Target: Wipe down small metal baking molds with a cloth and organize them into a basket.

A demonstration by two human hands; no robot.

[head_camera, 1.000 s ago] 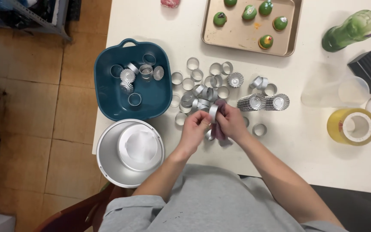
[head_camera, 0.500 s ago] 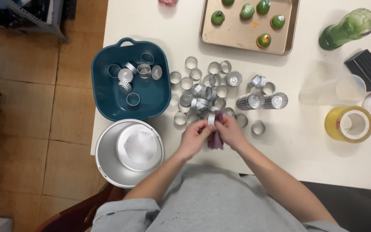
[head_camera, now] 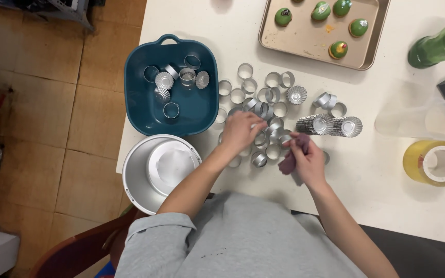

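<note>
While my right hand (head_camera: 305, 157) grips the purple cloth (head_camera: 287, 163), left hand (head_camera: 240, 129) pinches a ring (head_camera: 258, 125) right of the blue tub (head_camera: 150, 110); approx. seven molds inside, most rings (head_camera: 263, 95) left.

Upper right: baking tray (head_camera: 305, 41) w/ small green glazed cakes (head_camera: 342, 7). Far right edge: green bottle (head_camera: 441, 44) lying tilted, clear plastic cup (head_camera: 441, 118) below it, yellow tape roll (head_camera: 433, 162) lower still. Bottom left of table: round metal pan (head_camera: 137, 180), white paper liner (head_camera: 172, 166) inside. Left: tiled floor (head_camera: 42, 113).
</note>
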